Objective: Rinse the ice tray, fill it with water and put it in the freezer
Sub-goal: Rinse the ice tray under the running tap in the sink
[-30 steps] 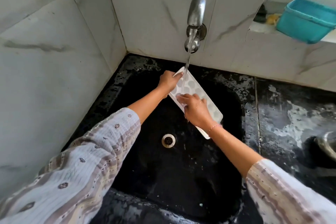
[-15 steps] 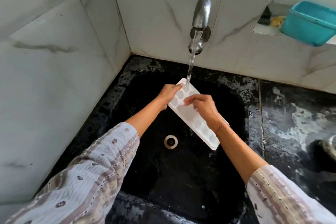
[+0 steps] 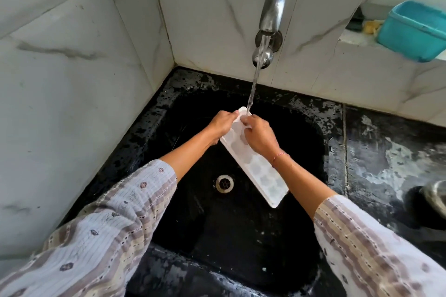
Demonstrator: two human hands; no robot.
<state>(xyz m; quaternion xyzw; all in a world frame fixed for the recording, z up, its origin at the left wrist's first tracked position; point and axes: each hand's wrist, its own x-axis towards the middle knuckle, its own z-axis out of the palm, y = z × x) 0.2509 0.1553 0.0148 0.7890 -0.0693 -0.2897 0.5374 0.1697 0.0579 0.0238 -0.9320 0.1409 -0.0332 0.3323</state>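
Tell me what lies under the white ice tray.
Under the white plastic ice tray lies the black sink basin, its round metal drain just beside. The basin directly beneath the tray is covered.

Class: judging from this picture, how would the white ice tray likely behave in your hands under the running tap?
Probably slippery: the ice tray is under the running tap. Likely light: the left hand grips only its far end. Once filled, apt to spill if tilted as now.

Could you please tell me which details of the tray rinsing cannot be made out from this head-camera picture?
- White plastic ice tray: the right hand covers several upper cups, so water inside is unseen.
- Left hand: its fingertips are hidden behind the tray's edge.
- Round metal vessel: cut off by the right frame edge.
- Yellow item beside the teal plastic tub: too small to identify.
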